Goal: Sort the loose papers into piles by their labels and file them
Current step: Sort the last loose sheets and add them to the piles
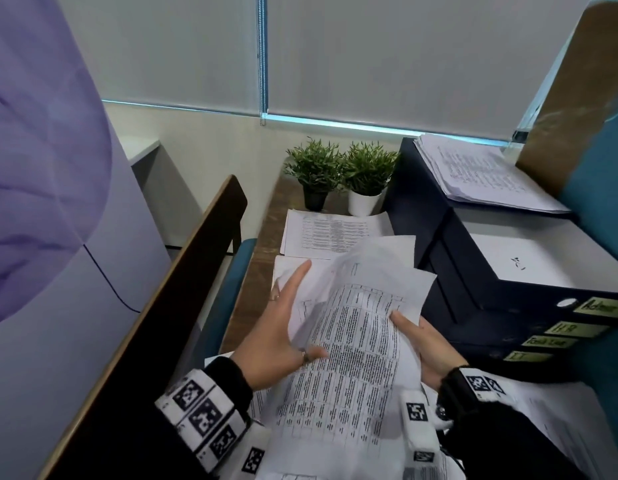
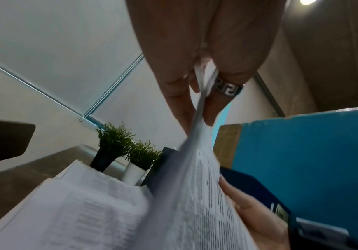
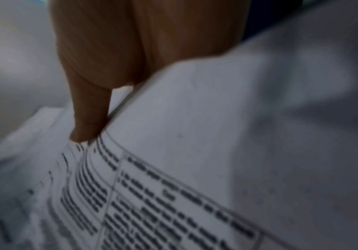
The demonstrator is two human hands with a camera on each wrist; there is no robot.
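Both hands grip a curled sheaf of white printed papers (image 1: 352, 341) above the tabletop. The left hand (image 1: 283, 327) pinches its left edge by the thumb, fingers extended. The right hand (image 1: 428, 348) seemingly clasps the right edge, thumb on top.

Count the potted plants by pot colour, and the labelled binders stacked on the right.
Black-pot plant: 1
White-pot plant: 1
Labelled binders: 4
Total: 6

The print on the white bundle of table-printed papers (image 1: 356, 344) is too blurred to read. The yellow labels (image 1: 563, 329) on the dark blue binders (image 1: 491, 299) are mostly illegible.
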